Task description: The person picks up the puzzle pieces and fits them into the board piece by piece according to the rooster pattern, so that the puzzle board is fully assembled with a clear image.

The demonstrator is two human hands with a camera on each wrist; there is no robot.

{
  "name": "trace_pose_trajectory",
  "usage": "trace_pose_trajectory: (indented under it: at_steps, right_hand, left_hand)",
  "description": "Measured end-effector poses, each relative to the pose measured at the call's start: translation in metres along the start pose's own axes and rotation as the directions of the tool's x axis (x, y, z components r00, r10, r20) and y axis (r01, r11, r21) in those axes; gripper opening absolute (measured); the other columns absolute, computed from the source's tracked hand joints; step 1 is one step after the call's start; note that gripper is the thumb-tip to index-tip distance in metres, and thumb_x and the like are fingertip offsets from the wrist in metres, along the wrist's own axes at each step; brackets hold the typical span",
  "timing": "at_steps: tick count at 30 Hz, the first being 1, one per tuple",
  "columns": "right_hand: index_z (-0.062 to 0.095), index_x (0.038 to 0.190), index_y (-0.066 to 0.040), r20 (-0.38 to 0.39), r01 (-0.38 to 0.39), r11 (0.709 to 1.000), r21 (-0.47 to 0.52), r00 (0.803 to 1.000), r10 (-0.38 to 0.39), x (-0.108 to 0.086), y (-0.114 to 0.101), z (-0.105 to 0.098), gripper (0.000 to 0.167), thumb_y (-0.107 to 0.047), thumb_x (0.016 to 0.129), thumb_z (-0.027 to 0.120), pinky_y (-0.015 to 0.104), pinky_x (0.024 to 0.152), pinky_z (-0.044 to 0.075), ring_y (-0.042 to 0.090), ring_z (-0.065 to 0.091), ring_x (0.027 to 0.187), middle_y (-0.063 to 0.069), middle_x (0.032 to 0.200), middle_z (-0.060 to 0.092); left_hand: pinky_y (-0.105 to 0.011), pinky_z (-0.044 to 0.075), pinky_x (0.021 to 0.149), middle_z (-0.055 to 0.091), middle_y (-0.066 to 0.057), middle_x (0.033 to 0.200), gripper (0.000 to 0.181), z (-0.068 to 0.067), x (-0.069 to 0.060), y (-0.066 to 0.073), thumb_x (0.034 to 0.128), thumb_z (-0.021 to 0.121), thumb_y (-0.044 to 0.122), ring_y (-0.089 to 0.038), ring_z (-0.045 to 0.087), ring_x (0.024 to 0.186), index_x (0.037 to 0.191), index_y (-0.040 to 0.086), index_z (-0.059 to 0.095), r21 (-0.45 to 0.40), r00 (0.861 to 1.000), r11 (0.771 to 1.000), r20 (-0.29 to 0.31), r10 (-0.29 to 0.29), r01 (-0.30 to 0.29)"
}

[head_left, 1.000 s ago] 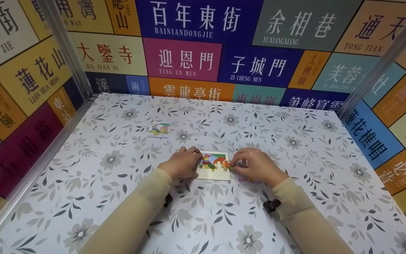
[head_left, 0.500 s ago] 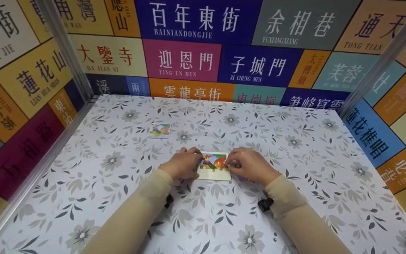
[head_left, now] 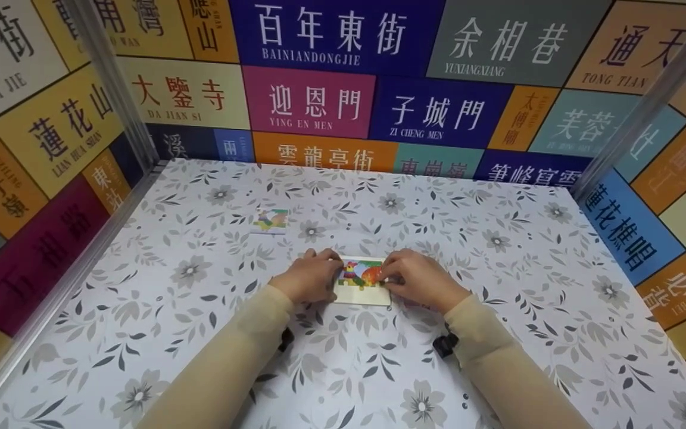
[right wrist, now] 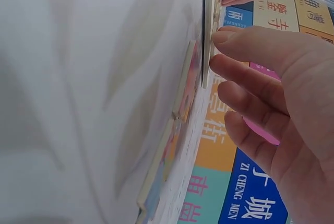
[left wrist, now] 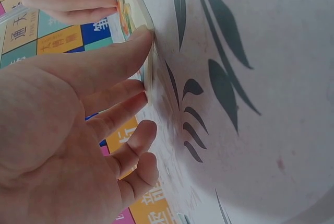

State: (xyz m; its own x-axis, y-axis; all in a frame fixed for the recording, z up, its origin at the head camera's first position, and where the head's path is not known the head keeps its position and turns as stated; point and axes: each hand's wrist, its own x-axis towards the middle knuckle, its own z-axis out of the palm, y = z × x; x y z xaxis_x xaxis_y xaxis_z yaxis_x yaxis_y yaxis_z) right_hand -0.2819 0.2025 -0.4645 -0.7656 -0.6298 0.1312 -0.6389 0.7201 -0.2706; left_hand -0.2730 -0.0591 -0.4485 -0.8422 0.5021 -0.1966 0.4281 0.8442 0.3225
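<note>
A cream puzzle board point(head_left: 362, 296) lies between the hands, bright interlocked pieces point(head_left: 355, 273) covering its upper part. My left hand point(head_left: 307, 277) steadies its left edge; in the left wrist view the thumb of that hand point(left wrist: 88, 109) rests at the board's corner, two fingertips against the edge. My right hand point(head_left: 423, 277) has thumb and forefinger on the right end of the picture. In the right wrist view those fingertips of the right hand point(right wrist: 271, 93) touch the board point(right wrist: 209, 31), a small gap between them; no piece shows there. Loose puzzle pieces point(right wrist: 187, 80) lie beside the board, mostly hidden in the head view.
A small picture card point(head_left: 270, 221) lies farther back, left of the board. The floral-patterned table surface point(head_left: 212, 369) stretches around both forearms. Colourful sign-covered walls point(head_left: 313, 104) stand behind and at both sides, with clear strips at the corners.
My right hand has moved slightly left onto the board, and the orange piece at its fingertips now lies against the other pieces. The left hand has hardly moved.
</note>
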Motion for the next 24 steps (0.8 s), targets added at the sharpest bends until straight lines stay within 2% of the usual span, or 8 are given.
trace_pose_trajectory:
  at_steps: [7, 14, 24]
  right_hand:
    - [0.083, 0.1, -0.021, -0.011, 0.003, 1.0, -0.012, 1.0, -0.004, 0.0008, -0.0021, 0.0019, 0.011, -0.017, 0.091, 0.079, 0.039, 0.086, 0.057, 0.018, 0.065, 0.099, -0.002, 0.106, 0.071]
    - [0.083, 0.101, -0.023, -0.014, -0.035, 0.999, -0.01, 0.999, 0.035, 0.0025, -0.0074, 0.0026, 0.013, -0.018, 0.089, 0.08, 0.037, 0.079, 0.053, 0.014, 0.06, 0.088, -0.003, 0.102, 0.069]
    - [0.083, 0.096, -0.021, -0.035, -0.005, 1.0, -0.031, 0.999, 0.004, 0.0031, -0.009, 0.0028, 0.01, -0.017, 0.088, 0.081, 0.036, 0.078, 0.055, 0.015, 0.062, 0.087, -0.004, 0.099, 0.07]
  left_hand:
    - [-0.051, 0.044, 0.107, 0.05, -0.005, 0.153, 0.064, 0.0004, 0.0007, 0.0006, 0.0868, 0.084, 0.025, -0.034, 0.047, 0.128, 0.144, 0.011, 0.06, -0.001, 1.0, 1.0, 0.006, -0.013, 0.013]
    - [-0.051, 0.043, 0.107, 0.049, -0.005, 0.153, 0.064, 0.0006, 0.0011, 0.0012, 0.0872, 0.084, 0.025, -0.033, 0.047, 0.129, 0.144, 0.01, 0.059, -0.002, 1.0, 1.0, 0.015, -0.016, 0.016]
    - [-0.05, 0.044, 0.107, 0.049, -0.004, 0.153, 0.064, 0.0008, 0.001, 0.0011, 0.0872, 0.084, 0.025, -0.032, 0.047, 0.128, 0.145, 0.011, 0.059, -0.001, 1.0, 1.0, 0.017, -0.021, 0.021]
